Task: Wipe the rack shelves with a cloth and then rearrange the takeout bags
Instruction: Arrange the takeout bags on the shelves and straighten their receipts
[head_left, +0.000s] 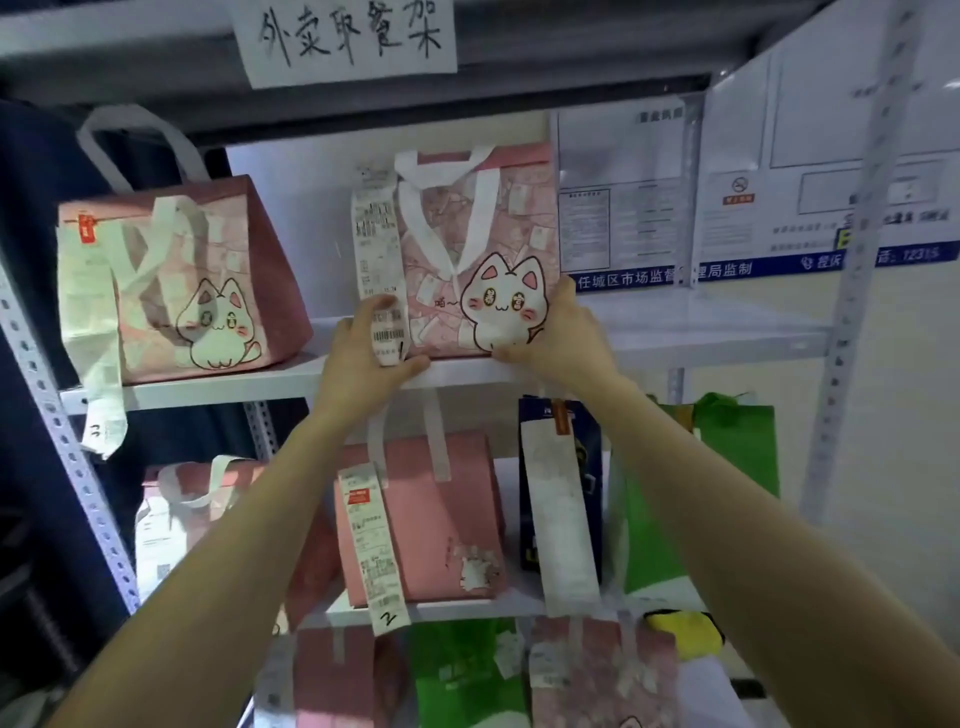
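Note:
A pink cat-print takeout bag with white handles and a long receipt stands on the top white shelf, near the middle. My left hand grips its lower left corner over the receipt. My right hand holds its lower right corner. A second pink cat bag stands at the shelf's left end. On the shelf below are another pink bag, a dark blue bag and a green bag. A yellow cloth lies at the right of that lower shelf.
The rack has grey perforated uprights at left and right. A handwritten paper sign hangs on the top beam. Notice boards cover the wall behind. More pink and green bags fill the lowest visible shelf.

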